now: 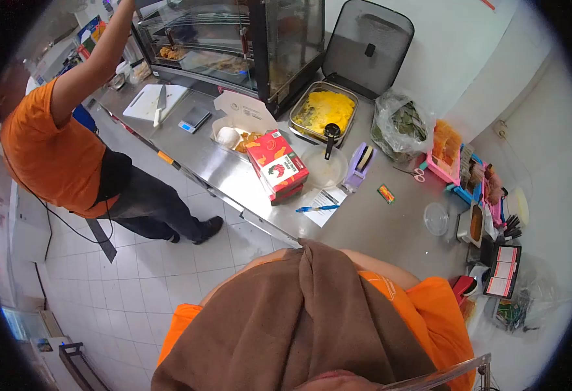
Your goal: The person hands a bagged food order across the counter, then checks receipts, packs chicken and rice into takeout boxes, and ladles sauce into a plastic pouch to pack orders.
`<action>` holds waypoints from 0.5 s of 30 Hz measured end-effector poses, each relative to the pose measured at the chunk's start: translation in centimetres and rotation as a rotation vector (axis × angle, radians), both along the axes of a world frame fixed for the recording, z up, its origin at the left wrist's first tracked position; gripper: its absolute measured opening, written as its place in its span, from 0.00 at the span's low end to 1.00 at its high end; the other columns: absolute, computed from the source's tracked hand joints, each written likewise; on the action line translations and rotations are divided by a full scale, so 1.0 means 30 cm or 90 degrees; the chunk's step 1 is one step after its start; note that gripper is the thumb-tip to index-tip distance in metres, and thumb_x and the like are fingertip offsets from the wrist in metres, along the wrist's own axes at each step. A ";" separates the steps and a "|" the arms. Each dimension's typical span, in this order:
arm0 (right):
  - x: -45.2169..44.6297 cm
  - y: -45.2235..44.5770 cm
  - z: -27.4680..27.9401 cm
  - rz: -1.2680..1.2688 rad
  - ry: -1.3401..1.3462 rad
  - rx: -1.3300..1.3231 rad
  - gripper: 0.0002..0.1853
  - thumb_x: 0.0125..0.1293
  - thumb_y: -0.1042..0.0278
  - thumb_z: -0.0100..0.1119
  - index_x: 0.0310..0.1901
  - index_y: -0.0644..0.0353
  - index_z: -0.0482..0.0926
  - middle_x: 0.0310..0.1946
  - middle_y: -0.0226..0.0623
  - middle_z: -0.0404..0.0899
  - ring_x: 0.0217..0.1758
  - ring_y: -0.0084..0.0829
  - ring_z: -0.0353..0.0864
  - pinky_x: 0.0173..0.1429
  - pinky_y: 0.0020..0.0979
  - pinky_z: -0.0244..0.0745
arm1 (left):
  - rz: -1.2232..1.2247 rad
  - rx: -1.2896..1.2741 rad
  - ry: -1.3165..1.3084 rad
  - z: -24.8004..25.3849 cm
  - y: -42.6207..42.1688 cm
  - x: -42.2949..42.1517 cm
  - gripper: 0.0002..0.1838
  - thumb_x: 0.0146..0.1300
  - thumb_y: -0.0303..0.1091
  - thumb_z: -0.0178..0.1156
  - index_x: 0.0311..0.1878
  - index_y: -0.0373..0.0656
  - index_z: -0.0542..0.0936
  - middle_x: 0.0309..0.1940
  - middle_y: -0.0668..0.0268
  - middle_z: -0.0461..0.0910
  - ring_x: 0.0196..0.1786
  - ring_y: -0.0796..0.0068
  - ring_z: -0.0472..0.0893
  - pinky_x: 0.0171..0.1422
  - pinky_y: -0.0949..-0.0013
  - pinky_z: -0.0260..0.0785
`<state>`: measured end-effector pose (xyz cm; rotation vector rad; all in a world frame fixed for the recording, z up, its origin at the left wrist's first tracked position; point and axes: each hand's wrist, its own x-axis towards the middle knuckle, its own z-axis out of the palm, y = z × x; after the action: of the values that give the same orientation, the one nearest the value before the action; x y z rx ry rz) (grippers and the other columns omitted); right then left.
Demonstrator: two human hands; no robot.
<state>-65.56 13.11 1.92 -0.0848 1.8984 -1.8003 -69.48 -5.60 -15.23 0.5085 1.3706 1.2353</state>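
A brown cloth (286,313) covers my front and hides both of my hands. Only bits of my bare arms show at its sides, by the counter edge. Nearest to them on the steel counter, a blue pen (316,209) lies across a white paper slip (327,202). Behind the slip are stacked red food boxes (278,163), a translucent round lid (321,171) with a black scoop (330,140) on it, and a purple tape dispenser (361,166). An open box (241,107) holds white rice (228,137) and a brown fried piece.
A co-worker in orange (64,156) stands left, one arm raised by the glass display cabinet (292,52). A knife (161,104) lies on a white board (144,103). A tray of yellow food (328,112), scissors (418,174) and colored baskets (447,171) line the right.
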 end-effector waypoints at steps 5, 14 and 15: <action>-0.005 0.009 -0.034 -0.002 -0.046 -0.025 0.20 0.60 0.57 0.54 0.48 0.62 0.75 0.41 0.42 0.78 0.39 0.36 0.78 0.43 0.34 0.72 | -0.009 0.000 0.001 -0.008 0.010 -0.001 0.11 0.60 0.33 0.56 0.43 0.38 0.75 0.36 0.68 0.77 0.37 0.80 0.74 0.41 0.76 0.66; -0.006 0.046 -0.118 -0.002 -0.191 -0.071 0.20 0.60 0.56 0.54 0.48 0.62 0.75 0.41 0.43 0.78 0.39 0.37 0.78 0.43 0.34 0.73 | -0.014 -0.004 -0.009 -0.015 0.018 0.005 0.12 0.60 0.33 0.57 0.44 0.38 0.75 0.36 0.68 0.77 0.37 0.79 0.74 0.41 0.76 0.66; -0.004 0.051 -0.133 -0.003 -0.205 -0.069 0.20 0.60 0.56 0.54 0.48 0.62 0.75 0.41 0.43 0.78 0.39 0.37 0.78 0.43 0.34 0.73 | -0.011 -0.005 -0.009 -0.014 0.013 0.007 0.12 0.60 0.33 0.57 0.44 0.38 0.75 0.36 0.68 0.77 0.37 0.79 0.74 0.41 0.76 0.66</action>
<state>-65.67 14.63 -2.09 0.1628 1.5770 -1.7961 -69.28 -5.22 -15.65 0.5042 1.3571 1.2169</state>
